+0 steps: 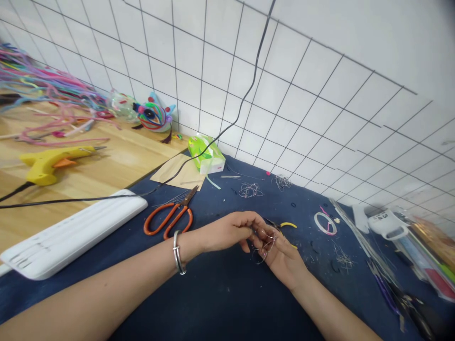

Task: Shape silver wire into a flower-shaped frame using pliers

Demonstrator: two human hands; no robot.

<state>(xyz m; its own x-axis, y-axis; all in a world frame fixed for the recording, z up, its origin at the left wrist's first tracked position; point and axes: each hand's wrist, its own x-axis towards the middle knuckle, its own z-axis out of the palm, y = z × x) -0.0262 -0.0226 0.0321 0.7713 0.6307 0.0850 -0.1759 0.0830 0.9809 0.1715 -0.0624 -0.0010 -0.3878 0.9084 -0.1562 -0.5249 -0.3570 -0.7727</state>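
Note:
My left hand [229,231], with a silver bangle [177,253] on its wrist, meets my right hand [284,258] above the dark blue cloth. The fingers of both are curled and pinched round a thin, loosely looped metal wire [263,255]; part of it is hidden by the fingers. Just behind my right hand lie yellow-handled pliers [288,225], partly covered by it. Orange-handled scissors [170,219] rest open on the cloth, beyond my left wrist.
Wire tangles [250,190], a white ring-shaped coil [324,223] and cut wire bits [343,259] lie on the cloth. A tissue pack [206,154] stands by the tiled wall. Left are a yellow glue gun [46,166] and white power strip [78,237]; a black cable [245,97] crosses above.

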